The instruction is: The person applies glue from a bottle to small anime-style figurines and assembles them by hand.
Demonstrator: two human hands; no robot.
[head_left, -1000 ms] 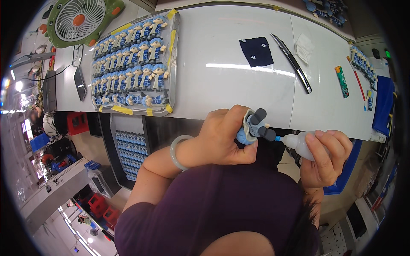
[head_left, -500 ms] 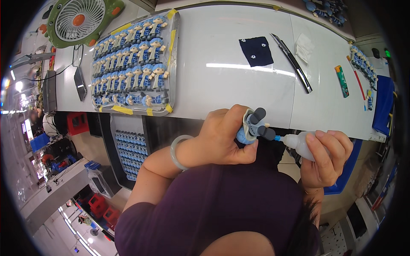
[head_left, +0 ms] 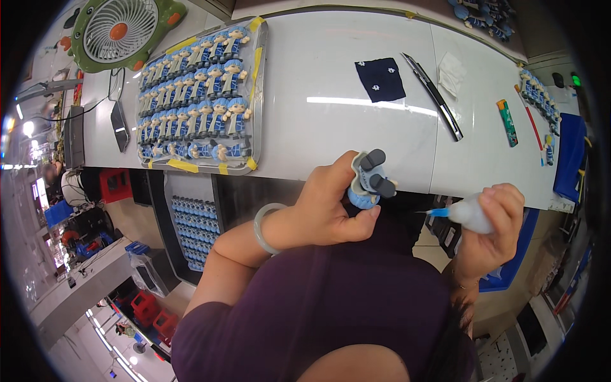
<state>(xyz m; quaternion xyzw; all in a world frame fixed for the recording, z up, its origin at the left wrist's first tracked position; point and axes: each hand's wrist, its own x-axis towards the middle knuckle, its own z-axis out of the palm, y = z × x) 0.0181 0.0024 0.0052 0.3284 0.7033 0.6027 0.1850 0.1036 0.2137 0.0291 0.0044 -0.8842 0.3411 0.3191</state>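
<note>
1. Far left on the white bench (head_left: 331, 127): green fan (head_left: 121, 28), tray (head_left: 258, 95) of blue figurines.
2. Left hand (head_left: 324, 207), grip closed around a blue figurine (head_left: 369, 184), feet up, just off the bench edge.
3. Right hand (head_left: 493, 229), grip wrapped around a glue bottle (head_left: 468, 213), blue nozzle near the figurine, not touching.

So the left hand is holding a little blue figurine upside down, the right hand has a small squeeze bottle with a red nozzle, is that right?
Not quite. In the head view the nozzle is blue, not red. The rest stands: the left hand holds the little blue figurine upside down, and the right hand has the small squeeze bottle.
</note>
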